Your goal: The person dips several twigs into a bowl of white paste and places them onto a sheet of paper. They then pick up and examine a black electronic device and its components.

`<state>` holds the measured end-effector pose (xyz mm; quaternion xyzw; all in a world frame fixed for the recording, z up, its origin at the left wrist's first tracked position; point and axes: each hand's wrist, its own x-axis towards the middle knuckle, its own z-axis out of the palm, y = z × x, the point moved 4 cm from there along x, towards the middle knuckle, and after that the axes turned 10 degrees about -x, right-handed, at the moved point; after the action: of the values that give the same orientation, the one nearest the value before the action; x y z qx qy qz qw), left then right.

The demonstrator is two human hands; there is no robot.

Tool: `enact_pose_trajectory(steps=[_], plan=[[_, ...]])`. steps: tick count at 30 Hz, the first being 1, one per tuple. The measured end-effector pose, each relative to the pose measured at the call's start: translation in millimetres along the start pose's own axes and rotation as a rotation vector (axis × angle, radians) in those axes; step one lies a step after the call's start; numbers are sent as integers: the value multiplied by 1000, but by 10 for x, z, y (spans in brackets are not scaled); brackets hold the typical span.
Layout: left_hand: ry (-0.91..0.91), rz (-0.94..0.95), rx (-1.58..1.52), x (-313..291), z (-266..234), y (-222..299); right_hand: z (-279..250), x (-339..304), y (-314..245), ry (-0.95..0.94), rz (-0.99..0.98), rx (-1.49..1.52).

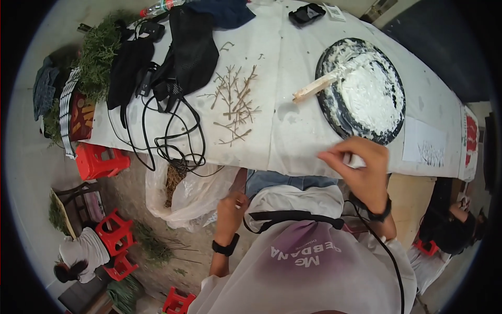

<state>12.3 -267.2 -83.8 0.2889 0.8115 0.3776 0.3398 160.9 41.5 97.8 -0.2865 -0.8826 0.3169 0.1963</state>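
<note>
While the right hand [361, 175] hovers over the near edge of the table [282, 133], its fingers [334, 156] are pressed together at the tips, pinching something small and pale that is too hidden to name. Just beyond that hand sits a round black tray [328, 104] smeared with white paste [371, 94], and a flat wooden stick [316, 88] lies across the tray's left rim, its far end buried in the paste. The left hand [231, 206] is lower, off the table and near the lap, its fingers curled around a small white bit; how tightly they close I cannot tell. Both wrists wear dark bands.

A scatter of bare twigs [235, 102] lies on the white table cover to the left of the tray, well apart from both hands. Further left, black cloth [191, 47] and a tangle of black cables [172, 136] spread toward the table's edge, with green sprigs [99, 55] at the far corner. Below the edge hangs a clear plastic bag [191, 196], close to the left hand. Red stools [99, 159] stand on the floor, and other people sit at the lower left and lower right.
</note>
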Motion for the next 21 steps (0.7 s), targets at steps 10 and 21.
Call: enact_pose_trajectory(steps=[10,21], plan=[[-61,-93,-101,205,191,-252,-986,78,469,134,254,-58],[-252,7,8,467,225,-109,-443,2608,944,-71,-172,-648]])
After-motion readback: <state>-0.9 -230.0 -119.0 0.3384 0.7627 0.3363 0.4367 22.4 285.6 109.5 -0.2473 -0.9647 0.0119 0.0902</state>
